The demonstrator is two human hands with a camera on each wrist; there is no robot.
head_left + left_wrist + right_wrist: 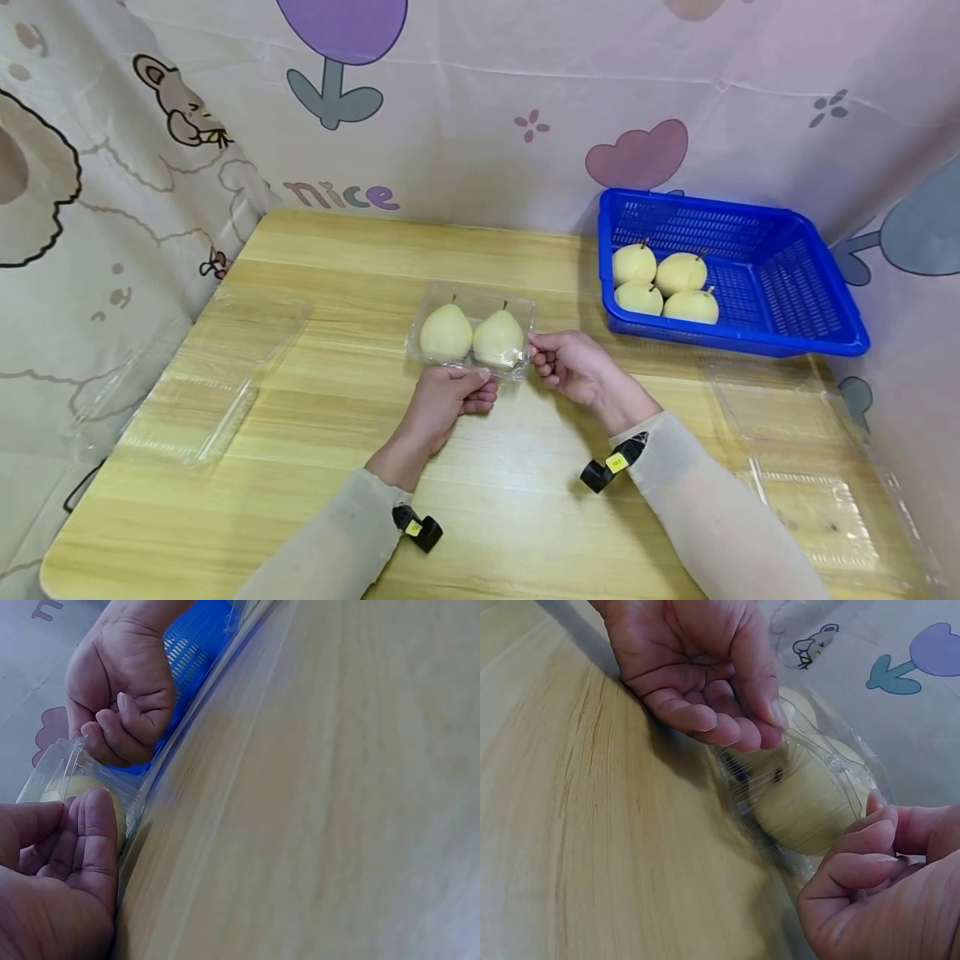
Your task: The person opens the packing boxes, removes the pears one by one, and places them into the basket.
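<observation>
A clear plastic clamshell box [517, 372] stands on the wooden table with its lid over two pale yellow pears, a left one [446, 333] and a right one [498, 340]. My left hand [450, 400] pinches the box's front edge between thumb and fingers. At the right side, my right hand [576, 367] pinches the edge near the front corner, other fingers curled. The right wrist view shows a pear [802, 810] through the clear plastic between both hands. In the left wrist view, the left hand [64, 870] partly hides the box.
A blue plastic basket [787, 250] at the back right holds several pears [682, 272] in its left part. Open clear clamshell boxes lie on the table, one at the left [187, 408] and another at the right [813, 508]. A printed curtain [480, 150] hangs behind the table [337, 258].
</observation>
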